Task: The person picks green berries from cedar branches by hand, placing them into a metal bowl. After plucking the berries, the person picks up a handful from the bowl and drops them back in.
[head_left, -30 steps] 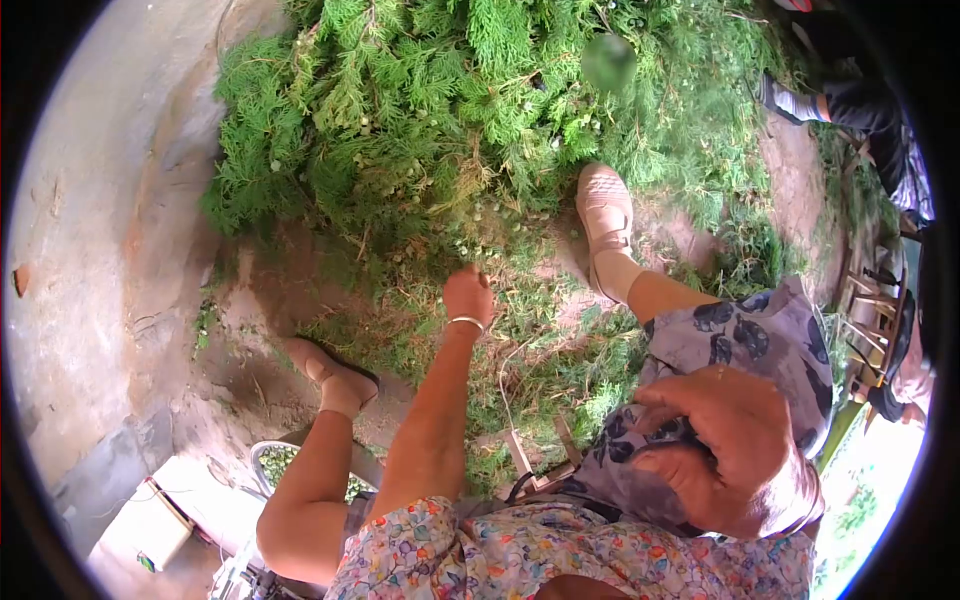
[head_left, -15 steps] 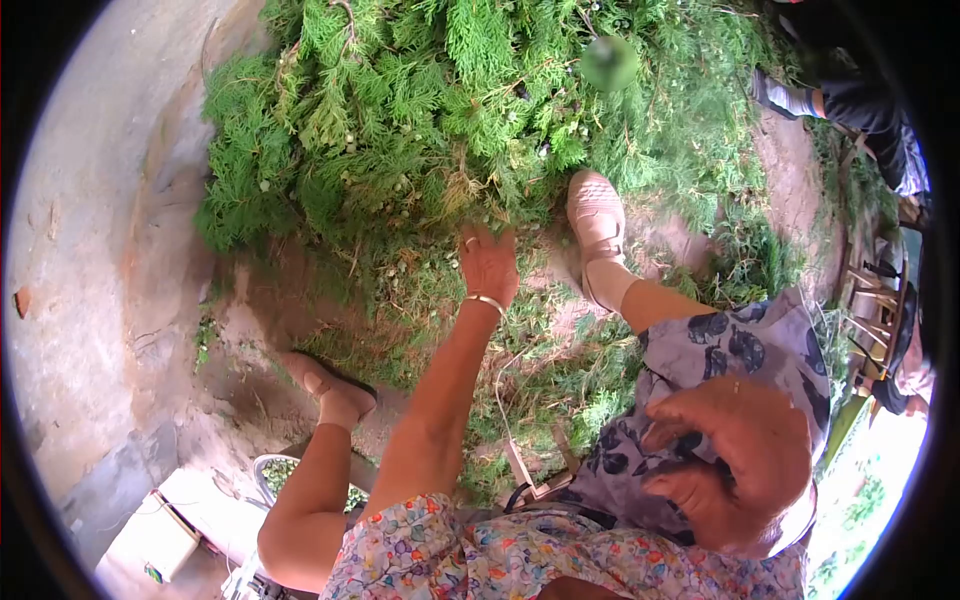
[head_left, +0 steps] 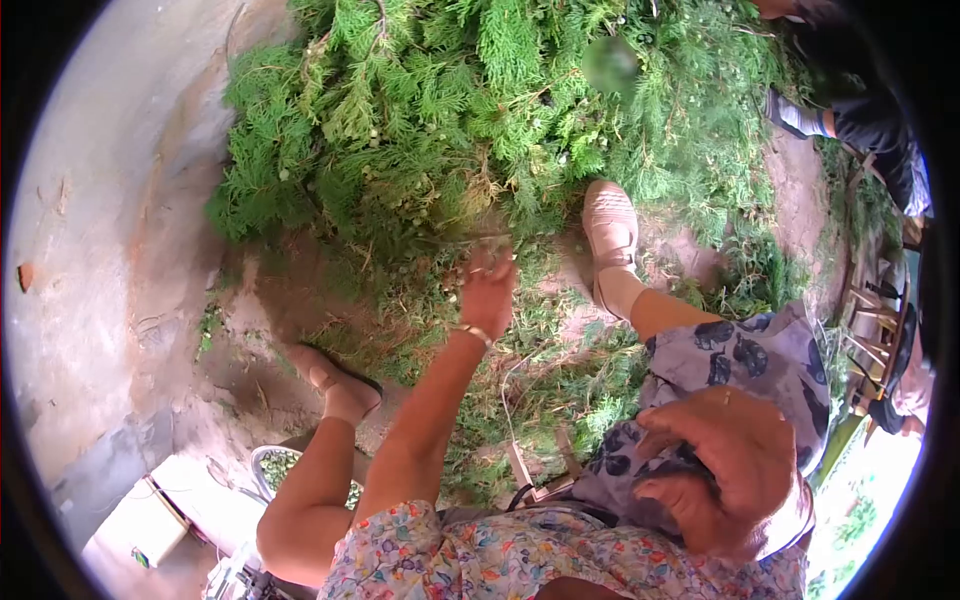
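Fingers of the left hand (head_left: 488, 290) are pinched around a thin brownish twig (head_left: 478, 240) at the lower edge of the big heap of green, feathery conifer branches (head_left: 450, 110). The twig runs sideways just above the fingertips, touching them, and its far ends vanish into the foliage of the heap. A slim gold-coloured bangle (head_left: 472, 332) circles the wrist just below the heap's edge.

Nearer the camera than the heap, the right hand (head_left: 725, 470) rests on the lap over the grey-purple skirt printed with dark flowers (head_left: 740, 345). Its fingers are curled tight on a bunched fold of that cloth; whether anything else lies inside the grip cannot be told.

Right of the pinching hand, a pale pink closed shoe (head_left: 610, 225) is planted against the heap's lower edge. A second shoe of the same kind (head_left: 330, 380) stands on bare reddish earth well below the heap's left part. Further down from the heap, beside the left knee, a round white bowl holding small green bits (head_left: 270, 468) peeks out. Another person's dark-clad leg (head_left: 860, 110) shows at the heap's upper right.
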Demonstrator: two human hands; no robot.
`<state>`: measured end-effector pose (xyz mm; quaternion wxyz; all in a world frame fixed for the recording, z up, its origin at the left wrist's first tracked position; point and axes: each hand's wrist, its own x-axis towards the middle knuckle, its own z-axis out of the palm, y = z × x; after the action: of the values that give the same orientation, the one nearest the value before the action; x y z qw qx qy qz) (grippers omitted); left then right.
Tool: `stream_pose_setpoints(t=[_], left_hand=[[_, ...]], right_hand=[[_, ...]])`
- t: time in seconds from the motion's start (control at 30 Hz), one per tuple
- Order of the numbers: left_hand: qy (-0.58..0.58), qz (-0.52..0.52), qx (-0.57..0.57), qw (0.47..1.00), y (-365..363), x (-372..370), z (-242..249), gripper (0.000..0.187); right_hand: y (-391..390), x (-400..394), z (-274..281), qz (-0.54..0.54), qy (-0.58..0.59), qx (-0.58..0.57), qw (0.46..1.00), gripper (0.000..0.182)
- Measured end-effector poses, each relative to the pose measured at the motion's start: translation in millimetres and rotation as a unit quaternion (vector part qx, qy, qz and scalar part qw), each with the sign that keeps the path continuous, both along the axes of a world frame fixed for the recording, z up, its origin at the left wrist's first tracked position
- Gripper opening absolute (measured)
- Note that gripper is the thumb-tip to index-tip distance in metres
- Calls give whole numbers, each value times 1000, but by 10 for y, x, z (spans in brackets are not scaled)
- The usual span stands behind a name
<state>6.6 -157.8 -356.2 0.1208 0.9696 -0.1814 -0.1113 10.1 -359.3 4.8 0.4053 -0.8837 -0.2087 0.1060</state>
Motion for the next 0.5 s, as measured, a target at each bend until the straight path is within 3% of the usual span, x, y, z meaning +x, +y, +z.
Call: stream_pose_setpoints(t=[0.07, 0.17, 0.27, 0.33, 0.5], left_hand=[[94, -86, 15, 992, -343, 325, 265, 47], [74, -15, -25, 997, -601, 475, 78, 48], [97, -27, -34, 994, -347, 147, -152, 34], [87, -26, -42, 995, -42, -208, -174, 35], [100, 13, -83, 991, 528, -547, 271, 38]], right_hand=[[13, -11, 5, -3, 10, -1, 1000, 38], [102, 13, 38, -20, 21, -5, 1000, 38], [145, 27, 40, -21, 21, -4, 1000, 38], [154, 26, 30, -11, 19, 4, 1000, 38], [195, -32, 23, -37, 18, -5, 999, 40]])
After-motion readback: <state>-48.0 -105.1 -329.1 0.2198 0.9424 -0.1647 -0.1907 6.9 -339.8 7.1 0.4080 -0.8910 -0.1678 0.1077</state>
